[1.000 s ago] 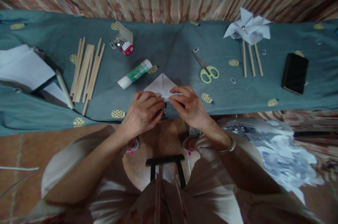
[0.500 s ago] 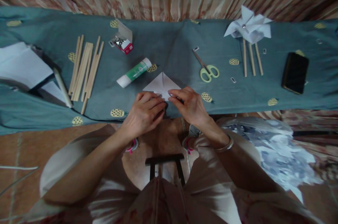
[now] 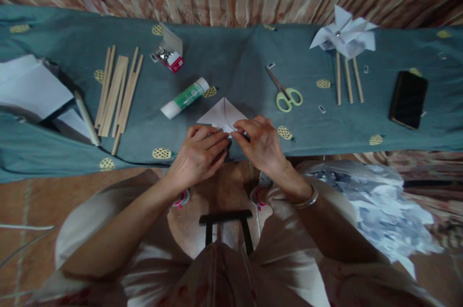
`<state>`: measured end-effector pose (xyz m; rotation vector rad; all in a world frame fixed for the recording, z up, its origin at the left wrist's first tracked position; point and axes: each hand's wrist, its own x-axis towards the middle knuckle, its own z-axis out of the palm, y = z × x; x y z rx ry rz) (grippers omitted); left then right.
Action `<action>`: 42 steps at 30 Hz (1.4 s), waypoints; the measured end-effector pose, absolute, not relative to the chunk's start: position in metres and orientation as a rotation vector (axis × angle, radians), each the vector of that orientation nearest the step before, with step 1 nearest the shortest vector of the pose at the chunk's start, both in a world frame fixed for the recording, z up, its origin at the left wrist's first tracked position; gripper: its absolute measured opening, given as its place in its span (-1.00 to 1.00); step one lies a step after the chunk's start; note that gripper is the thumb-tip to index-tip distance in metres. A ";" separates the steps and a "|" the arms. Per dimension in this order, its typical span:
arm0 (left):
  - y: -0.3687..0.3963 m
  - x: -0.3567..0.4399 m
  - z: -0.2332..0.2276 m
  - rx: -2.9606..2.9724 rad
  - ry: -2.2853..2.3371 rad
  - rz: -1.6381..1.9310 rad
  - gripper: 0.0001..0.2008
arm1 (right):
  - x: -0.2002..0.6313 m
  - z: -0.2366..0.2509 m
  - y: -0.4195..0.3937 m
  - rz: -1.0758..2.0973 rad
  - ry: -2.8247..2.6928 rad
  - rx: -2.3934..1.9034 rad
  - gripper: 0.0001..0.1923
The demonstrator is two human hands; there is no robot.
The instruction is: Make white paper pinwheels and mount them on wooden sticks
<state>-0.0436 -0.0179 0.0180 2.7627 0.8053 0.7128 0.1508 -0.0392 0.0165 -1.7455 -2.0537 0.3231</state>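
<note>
A folded white paper sheet (image 3: 221,113), creased down its middle and with a corner facing the far side, lies at the near edge of the surface (image 3: 238,71), in front of the person and between both hands. The right hand (image 3: 261,144) pinches its near right part between thumb and forefinger. The left hand (image 3: 199,153) has its fingers close together and bent over the near left part; its thumb is hidden, so I cannot tell whether it grips the paper or only presses on it.

The surface is draped in blue-green cloth printed with yellow pineapples. Just beyond the left hand, a white glue stick with a green label (image 3: 185,99) lies aslant; farther off stands an open red and white cardboard box of small metal pieces (image 3: 169,55). Pale wooden sticks (image 3: 116,96) lie side by side to the left, near loose white paper (image 3: 31,86) at the far left. Right of the paper lie scissors with light green handles (image 3: 287,97), then white paper pinwheels on wooden sticks (image 3: 343,37) and a black phone (image 3: 408,100).
</note>
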 end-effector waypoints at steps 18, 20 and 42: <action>-0.016 -0.041 0.018 2.716 0.830 0.635 -0.74 | 0.142 0.027 -0.043 0.113 -2.260 -1.832 -0.84; -0.016 -0.041 0.018 2.714 0.831 0.625 -0.73 | 0.140 0.029 -0.044 0.127 -2.265 -1.794 -0.83; -0.015 -0.036 0.017 2.820 0.870 0.651 -0.81 | 0.138 0.008 -0.044 0.257 -2.191 -1.622 -0.68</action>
